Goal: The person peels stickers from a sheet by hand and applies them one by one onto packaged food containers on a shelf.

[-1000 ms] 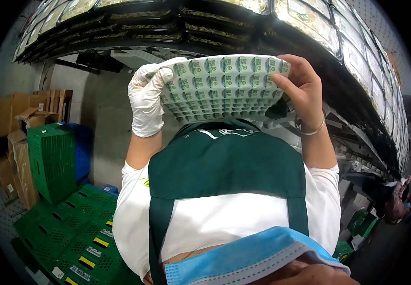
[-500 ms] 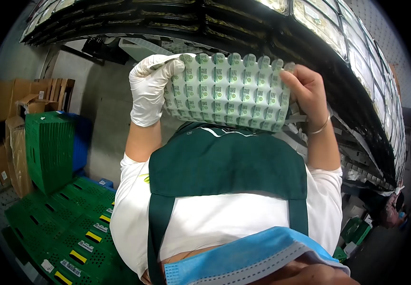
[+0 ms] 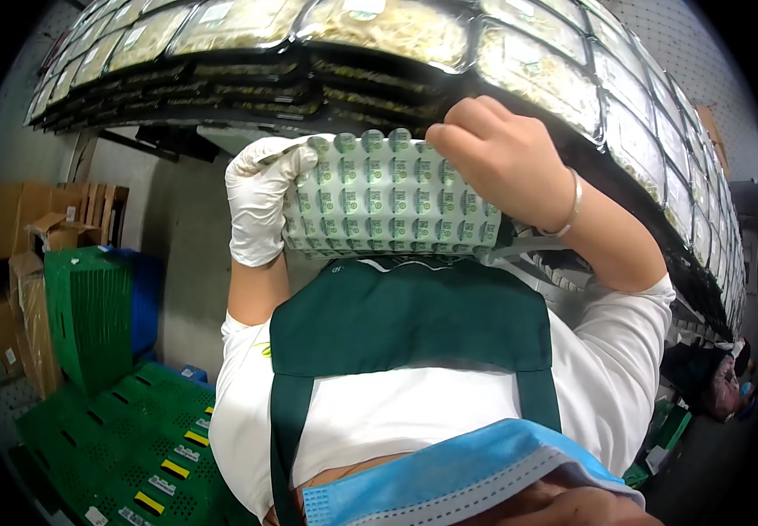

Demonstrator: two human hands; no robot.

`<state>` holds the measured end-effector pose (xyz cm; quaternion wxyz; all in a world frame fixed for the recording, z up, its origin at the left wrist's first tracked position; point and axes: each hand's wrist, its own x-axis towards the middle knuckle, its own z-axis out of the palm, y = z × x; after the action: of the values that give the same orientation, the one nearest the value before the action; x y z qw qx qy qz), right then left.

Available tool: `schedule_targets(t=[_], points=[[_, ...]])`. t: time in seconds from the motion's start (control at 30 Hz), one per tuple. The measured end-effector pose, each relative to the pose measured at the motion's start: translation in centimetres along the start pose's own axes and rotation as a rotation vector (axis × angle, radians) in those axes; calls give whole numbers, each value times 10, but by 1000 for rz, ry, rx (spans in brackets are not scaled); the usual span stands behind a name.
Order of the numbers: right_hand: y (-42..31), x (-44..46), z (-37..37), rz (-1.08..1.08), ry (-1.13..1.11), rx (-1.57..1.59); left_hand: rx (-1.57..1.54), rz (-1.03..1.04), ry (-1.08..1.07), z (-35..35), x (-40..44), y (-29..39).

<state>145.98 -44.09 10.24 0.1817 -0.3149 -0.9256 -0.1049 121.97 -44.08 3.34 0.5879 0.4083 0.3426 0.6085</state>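
Note:
My left hand [image 3: 260, 202], in a white glove, is closed on the left end of a sheet of stickers [image 3: 379, 206]. The pale, curved sheet carries rows of green-and-white labels and is held up before my chest. Round sticker ends [image 3: 373, 140] stand up past its top edge. My bare right hand [image 3: 506, 158] lies over the sheet's upper right part, fingers curled together at the top edge. Whatever those fingers pinch is hidden, and the hand covers the stickers behind it.
Black trays of pale, shredded-looking food under clear film [image 3: 387, 31] are stacked in front, close beyond the sheet. Green crates [image 3: 89, 316] stand at left, with more green crates [image 3: 124, 438] below them. Cardboard boxes [image 3: 24, 219] are at the far left.
My right hand has moved left and inward from the sheet's right end to its top edge. The sheet and my left hand have shifted slightly left and down. More tray tops show.

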Motion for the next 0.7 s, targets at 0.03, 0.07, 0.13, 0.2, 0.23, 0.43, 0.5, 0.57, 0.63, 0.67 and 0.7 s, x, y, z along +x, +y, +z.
schedule_targets(t=[0.03, 0.07, 0.13, 0.2, 0.23, 0.43, 0.5, 0.57, 0.63, 0.67, 0.7], points=[[9, -3, 3, -47, 62, 21, -13, -37, 40, 1, 5, -6], [15, -3, 1, -29, 96, 102, -25, -71, 81, 0, 10, -15], [41, 9, 4, 70, 207, 209, 56, -52, 143, -25, 14, -30], [138, 20, 1, 533, 305, 425, 30, -52, 156, -30, 17, -40], [205, 22, 10, 701, 335, 502, 26, -44, 172, -33, 18, -46], [355, 0, 76, 1047, -1, -40, 76, -29, 336, -35, 8, -42], [319, 12, 59, 1031, -173, -158, 52, -19, 371, -31, 6, -39], [318, 5, 40, 1099, -355, -319, 66, -47, 398, -35, -4, -41], [340, -5, 22, 1106, -452, -366, 109, -35, 439, -37, -5, -44], [354, -9, 18, 1129, -358, -420, 96, -31, 453, -35, -6, -44], [379, -7, 19, 1082, -313, -331, 115, -29, 463, -38, -8, -46]])
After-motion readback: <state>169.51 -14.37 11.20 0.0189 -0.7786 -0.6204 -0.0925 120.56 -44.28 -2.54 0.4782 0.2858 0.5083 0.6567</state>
